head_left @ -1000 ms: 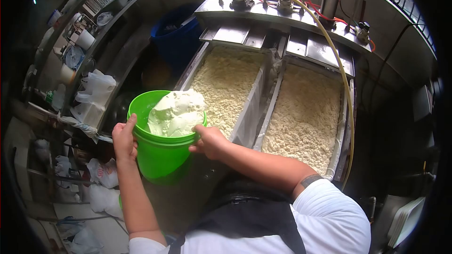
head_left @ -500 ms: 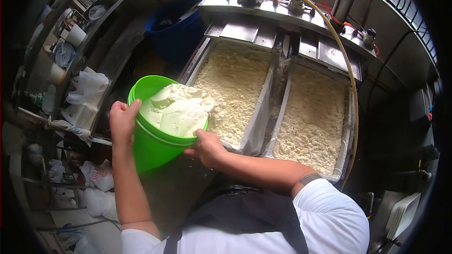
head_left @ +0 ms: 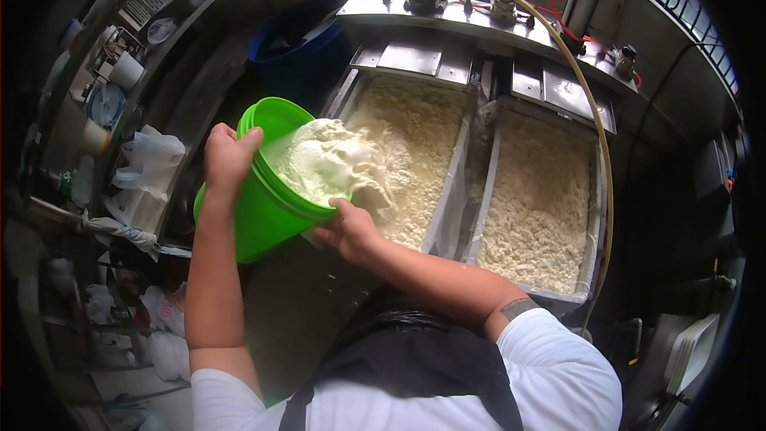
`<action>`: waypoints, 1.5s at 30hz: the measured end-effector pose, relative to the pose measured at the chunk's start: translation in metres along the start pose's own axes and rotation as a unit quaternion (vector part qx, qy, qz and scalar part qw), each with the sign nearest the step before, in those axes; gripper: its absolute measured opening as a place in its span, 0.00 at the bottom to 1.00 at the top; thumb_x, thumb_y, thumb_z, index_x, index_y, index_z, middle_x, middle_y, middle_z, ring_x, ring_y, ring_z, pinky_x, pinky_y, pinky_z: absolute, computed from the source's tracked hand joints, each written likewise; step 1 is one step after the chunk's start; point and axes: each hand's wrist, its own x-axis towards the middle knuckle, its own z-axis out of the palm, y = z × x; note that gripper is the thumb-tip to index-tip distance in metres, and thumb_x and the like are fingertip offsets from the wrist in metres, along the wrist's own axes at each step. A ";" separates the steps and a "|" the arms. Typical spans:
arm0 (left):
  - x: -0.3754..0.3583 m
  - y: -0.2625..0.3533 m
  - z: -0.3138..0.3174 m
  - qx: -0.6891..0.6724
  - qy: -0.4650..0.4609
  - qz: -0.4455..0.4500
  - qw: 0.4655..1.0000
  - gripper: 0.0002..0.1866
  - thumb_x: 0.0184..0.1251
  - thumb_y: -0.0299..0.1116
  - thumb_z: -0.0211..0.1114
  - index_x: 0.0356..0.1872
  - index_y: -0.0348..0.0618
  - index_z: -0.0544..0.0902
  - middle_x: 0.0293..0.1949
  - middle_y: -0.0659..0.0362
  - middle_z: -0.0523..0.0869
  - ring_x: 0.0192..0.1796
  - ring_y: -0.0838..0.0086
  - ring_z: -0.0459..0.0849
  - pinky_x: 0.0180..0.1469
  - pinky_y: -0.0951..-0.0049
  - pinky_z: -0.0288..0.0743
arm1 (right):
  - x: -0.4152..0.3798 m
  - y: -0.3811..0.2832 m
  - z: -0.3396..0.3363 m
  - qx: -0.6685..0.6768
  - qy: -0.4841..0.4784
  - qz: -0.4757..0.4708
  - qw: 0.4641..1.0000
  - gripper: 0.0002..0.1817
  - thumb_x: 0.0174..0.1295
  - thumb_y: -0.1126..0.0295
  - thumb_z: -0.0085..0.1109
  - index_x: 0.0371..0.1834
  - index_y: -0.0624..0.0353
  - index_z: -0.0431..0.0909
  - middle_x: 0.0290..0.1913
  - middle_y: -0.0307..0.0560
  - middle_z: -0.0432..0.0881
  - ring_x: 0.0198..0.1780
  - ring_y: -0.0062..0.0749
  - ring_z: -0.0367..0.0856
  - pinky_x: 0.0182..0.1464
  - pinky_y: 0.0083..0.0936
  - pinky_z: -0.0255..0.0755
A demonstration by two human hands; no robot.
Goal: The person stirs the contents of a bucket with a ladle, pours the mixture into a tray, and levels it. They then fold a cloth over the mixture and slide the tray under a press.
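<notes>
A green bucket [head_left: 275,219] is tipped to the right, its mouth over the near left part of the left tray [head_left: 437,211]. White curd [head_left: 323,161] slides over its rim onto the crumbly curd in that tray. My left hand [head_left: 230,156] is closed on the bucket's upper left rim, thumb on top. My right hand [head_left: 349,231] grips the lower right rim. Beside it, the cloth-lined right tray [head_left: 590,251] holds more crumbly curd.
Behind the trays runs a metal press frame [head_left: 479,20] with upright cylinders and a yellow hose [head_left: 594,112]. A blue barrel [head_left: 299,52] stands at the back left. Shelves with plastic bags [head_left: 148,164] line the left side. White boards [head_left: 690,351] lean at the right.
Both hands have moved the bucket up and to the right and tilted it further. More white curd now spills past the rim into the left tray.
</notes>
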 end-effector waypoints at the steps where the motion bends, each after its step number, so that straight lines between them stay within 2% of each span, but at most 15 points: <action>1: 0.006 -0.003 0.005 -0.001 -0.004 0.004 1.000 0.21 0.57 0.41 0.78 0.28 0.40 0.73 0.26 0.58 0.80 0.30 0.74 0.77 0.36 0.64 0.76 | 0.009 0.000 -0.012 -0.011 -0.042 0.034 0.998 0.26 0.80 0.51 0.53 0.69 0.60 0.70 0.64 0.53 0.77 0.60 0.45 0.81 0.54 0.46 0.82; 3: 0.021 -0.013 0.013 -0.021 0.002 0.005 1.000 0.19 0.56 0.39 0.76 0.28 0.38 0.75 0.26 0.57 0.81 0.31 0.73 0.79 0.38 0.64 0.77 | 0.003 -0.008 -0.020 -0.020 -0.082 0.061 0.995 0.30 0.79 0.48 0.55 0.71 0.61 0.69 0.64 0.54 0.77 0.58 0.46 0.82 0.53 0.47 0.83; 6: 0.029 -0.017 0.018 -0.029 0.000 0.013 1.000 0.17 0.56 0.38 0.75 0.28 0.37 0.77 0.27 0.56 0.83 0.31 0.72 0.80 0.38 0.65 0.78 | -0.058 -0.035 -0.029 -0.225 -0.069 0.115 0.965 0.40 0.78 0.47 0.58 0.80 0.65 0.59 0.62 0.54 0.78 0.45 0.41 0.86 0.46 0.38 0.87; 10: 0.035 -0.028 0.013 -0.041 -0.009 0.003 0.999 0.16 0.57 0.38 0.74 0.29 0.37 0.77 0.29 0.56 0.84 0.32 0.72 0.81 0.39 0.65 0.78 | -0.149 -0.063 -0.083 -0.393 -0.103 -0.005 0.914 0.26 0.80 0.60 0.58 0.73 0.64 0.71 0.52 0.45 0.84 0.45 0.26 0.85 0.47 0.27 0.84; 12: 0.038 -0.034 0.011 -0.044 -0.008 0.003 0.999 0.16 0.57 0.38 0.74 0.29 0.37 0.77 0.28 0.56 0.84 0.32 0.72 0.81 0.39 0.65 0.78 | -0.188 -0.072 -0.112 -0.391 -0.043 -0.087 0.915 0.18 0.79 0.62 0.59 0.63 0.64 0.78 0.44 0.40 0.85 0.40 0.18 0.82 0.43 0.21 0.79; 17: 0.026 -0.026 0.011 -0.020 -0.020 0.024 0.999 0.18 0.58 0.41 0.76 0.29 0.37 0.77 0.28 0.54 0.84 0.31 0.70 0.81 0.40 0.64 0.78 | -0.236 -0.085 -0.154 -0.356 0.117 -0.210 0.903 0.12 0.79 0.66 0.59 0.55 0.64 0.80 0.39 0.38 0.84 0.37 0.18 0.80 0.40 0.20 0.77; 21: 0.008 0.001 0.019 0.022 -0.012 0.044 0.999 0.20 0.58 0.43 0.77 0.30 0.37 0.77 0.28 0.52 0.84 0.31 0.66 0.83 0.41 0.61 0.79 | -0.213 -0.086 -0.140 -0.361 0.146 -0.225 0.893 0.11 0.79 0.66 0.58 0.52 0.64 0.80 0.37 0.37 0.84 0.34 0.18 0.79 0.38 0.20 0.77; 25: 0.004 -0.001 0.015 0.016 -0.008 0.038 0.999 0.21 0.57 0.43 0.79 0.30 0.37 0.78 0.28 0.52 0.85 0.31 0.66 0.83 0.41 0.61 0.79 | -0.163 -0.064 -0.111 -0.456 0.051 -0.221 0.861 0.16 0.78 0.64 0.61 0.58 0.65 0.80 0.40 0.41 0.85 0.35 0.19 0.82 0.39 0.21 0.79; 29: 0.008 -0.033 -0.002 -0.100 -0.015 0.008 0.995 0.16 0.60 0.37 0.78 0.31 0.38 0.79 0.29 0.58 0.84 0.31 0.75 0.81 0.37 0.70 0.77 | -0.093 -0.022 -0.070 -0.379 -0.047 -0.091 0.920 0.29 0.77 0.56 0.62 0.72 0.63 0.72 0.55 0.50 0.83 0.44 0.24 0.84 0.46 0.23 0.82; 31: 0.007 -0.045 -0.010 -0.174 -0.010 -0.019 0.985 0.15 0.62 0.35 0.77 0.33 0.38 0.79 0.31 0.58 0.85 0.31 0.77 0.81 0.36 0.72 0.76 | -0.061 -0.006 -0.031 -0.295 -0.041 0.010 0.954 0.33 0.79 0.52 0.58 0.78 0.61 0.65 0.65 0.53 0.77 0.57 0.33 0.82 0.55 0.30 0.82; 34: -0.001 -0.053 -0.025 -0.203 -0.021 -0.045 0.978 0.16 0.64 0.35 0.77 0.37 0.37 0.78 0.31 0.59 0.84 0.31 0.77 0.80 0.36 0.73 0.77 | -0.022 0.020 0.017 -0.141 -0.032 0.031 0.989 0.34 0.78 0.48 0.58 0.76 0.60 0.67 0.67 0.54 0.74 0.58 0.40 0.81 0.56 0.36 0.82; 37: -0.011 -0.066 -0.038 -0.250 -0.011 -0.039 0.967 0.17 0.65 0.37 0.78 0.37 0.39 0.78 0.29 0.61 0.83 0.26 0.81 0.77 0.29 0.77 0.72 | 0.005 0.039 0.029 -0.091 0.017 -0.061 0.994 0.29 0.76 0.57 0.57 0.75 0.53 0.63 0.60 0.49 0.79 0.48 0.38 0.83 0.47 0.44 0.84; 40: -0.032 -0.056 -0.057 -0.253 -0.032 -0.074 0.964 0.19 0.67 0.40 0.79 0.36 0.42 0.76 0.24 0.66 0.78 0.16 0.89 0.66 0.16 0.82 0.52 | 0.007 0.040 0.030 -0.119 0.001 -0.074 0.990 0.24 0.70 0.70 0.50 0.70 0.52 0.66 0.58 0.48 0.82 0.46 0.40 0.85 0.41 0.46 0.85; 42: -0.045 -0.050 -0.063 -0.271 -0.039 -0.063 0.960 0.19 0.68 0.40 0.78 0.37 0.42 0.76 0.24 0.66 0.78 0.16 0.89 0.66 0.16 0.83 0.52 | -0.017 0.030 0.041 -0.135 0.043 -0.089 0.986 0.28 0.65 0.76 0.47 0.71 0.52 0.66 0.55 0.49 0.83 0.45 0.41 0.86 0.35 0.43 0.85; 45: -0.062 -0.041 -0.070 -0.308 -0.049 -0.048 0.949 0.18 0.71 0.40 0.77 0.38 0.41 0.76 0.23 0.65 0.78 0.16 0.88 0.66 0.16 0.84 0.53 | -0.051 0.024 0.046 -0.137 0.041 -0.108 0.984 0.26 0.67 0.75 0.47 0.70 0.57 0.67 0.55 0.55 0.80 0.46 0.45 0.83 0.35 0.43 0.82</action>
